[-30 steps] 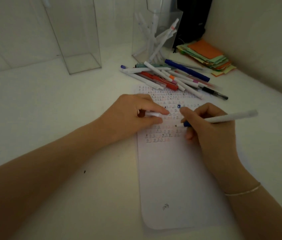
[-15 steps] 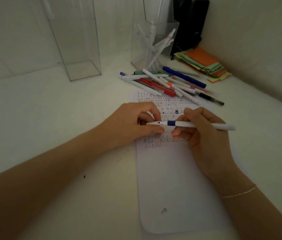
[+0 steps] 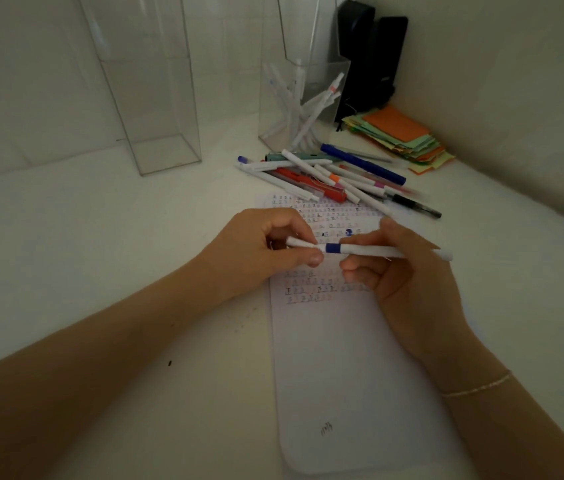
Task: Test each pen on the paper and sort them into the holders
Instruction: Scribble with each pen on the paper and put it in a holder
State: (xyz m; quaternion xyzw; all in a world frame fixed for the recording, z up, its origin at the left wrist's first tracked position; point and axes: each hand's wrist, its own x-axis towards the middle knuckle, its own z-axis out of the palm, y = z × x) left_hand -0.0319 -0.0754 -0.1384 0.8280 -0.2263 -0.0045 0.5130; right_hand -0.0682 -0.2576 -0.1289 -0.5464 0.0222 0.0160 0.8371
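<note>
One white pen (image 3: 370,251) (blue band), pinched by two hands, left (image 3: 256,251), right (image 3: 408,278), two holders (image 3: 156,98).

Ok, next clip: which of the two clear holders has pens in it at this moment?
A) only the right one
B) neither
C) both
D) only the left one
A: white pens stand inside the right holder, while the left holder shows only its bare clear walls and floor; the other loose pens lie on the table.
</note>
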